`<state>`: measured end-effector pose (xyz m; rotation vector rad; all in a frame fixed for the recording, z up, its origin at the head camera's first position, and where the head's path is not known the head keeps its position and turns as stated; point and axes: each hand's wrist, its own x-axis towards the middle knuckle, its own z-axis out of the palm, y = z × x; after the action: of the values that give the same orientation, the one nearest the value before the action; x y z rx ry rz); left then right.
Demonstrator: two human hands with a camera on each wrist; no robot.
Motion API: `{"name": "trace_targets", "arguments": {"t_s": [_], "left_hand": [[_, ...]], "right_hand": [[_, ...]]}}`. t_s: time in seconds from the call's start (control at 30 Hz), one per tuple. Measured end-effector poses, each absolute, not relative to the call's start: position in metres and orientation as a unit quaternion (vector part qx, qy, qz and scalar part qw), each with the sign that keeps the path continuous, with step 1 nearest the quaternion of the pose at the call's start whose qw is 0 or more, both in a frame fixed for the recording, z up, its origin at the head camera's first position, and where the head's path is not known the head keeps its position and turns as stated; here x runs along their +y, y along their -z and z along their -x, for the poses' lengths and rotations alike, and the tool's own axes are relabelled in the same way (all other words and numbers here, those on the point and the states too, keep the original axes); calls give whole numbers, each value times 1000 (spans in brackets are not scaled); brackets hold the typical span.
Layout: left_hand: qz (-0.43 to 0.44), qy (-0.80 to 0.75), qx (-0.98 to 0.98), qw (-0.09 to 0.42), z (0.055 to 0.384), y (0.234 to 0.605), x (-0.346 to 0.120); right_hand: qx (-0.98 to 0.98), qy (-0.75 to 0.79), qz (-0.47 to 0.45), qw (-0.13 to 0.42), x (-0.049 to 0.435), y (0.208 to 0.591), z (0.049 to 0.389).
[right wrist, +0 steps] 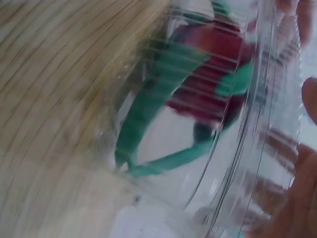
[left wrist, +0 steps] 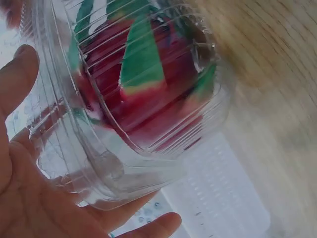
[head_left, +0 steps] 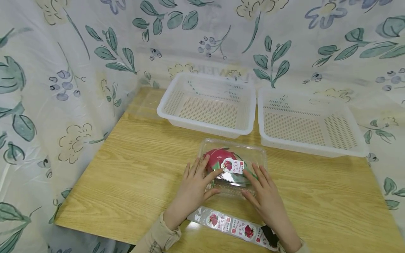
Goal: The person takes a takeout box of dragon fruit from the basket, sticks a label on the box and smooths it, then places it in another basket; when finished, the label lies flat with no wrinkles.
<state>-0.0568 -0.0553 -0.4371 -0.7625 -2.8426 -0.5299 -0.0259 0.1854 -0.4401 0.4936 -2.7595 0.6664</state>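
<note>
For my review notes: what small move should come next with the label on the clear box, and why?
Probably press the label flat at both ends: it lies on top of the clear box, and the index fingers of the left hand and right hand are at its opposite ends.

The fruit [head_left: 218, 154] just below centre is bright pinkish-red with green scales, its container [head_left: 253, 149] totally clear, the sticker [head_left: 234, 166] white with red bits. Table [head_left: 136, 175] is yellowish wood grain, baskets [head_left: 205, 127] white, curtain [head_left: 177, 52] up top whitish with teal leaves, bluish berries, pale yellow flowers.
</note>
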Motion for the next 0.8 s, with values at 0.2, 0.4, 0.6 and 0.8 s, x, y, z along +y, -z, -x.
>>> {"name": "trace_targets", "arguments": {"t_s": [0.2,0.4,0.6,0.8], "left_hand": [[262,228,-936,60,59,439,-58],[260,299,-915,82,60,442,-65],[239,378,-889,101,59,444,-69],[222,430,-870,91,59,446,-71]], "right_hand": [[-945,-241,-179,126,193,438,25],[-940,-270,-178,112,199,435,25],[-932,-309,-158,103,205,437,23],[-928,-352,-103,70,207,440,17]]}}
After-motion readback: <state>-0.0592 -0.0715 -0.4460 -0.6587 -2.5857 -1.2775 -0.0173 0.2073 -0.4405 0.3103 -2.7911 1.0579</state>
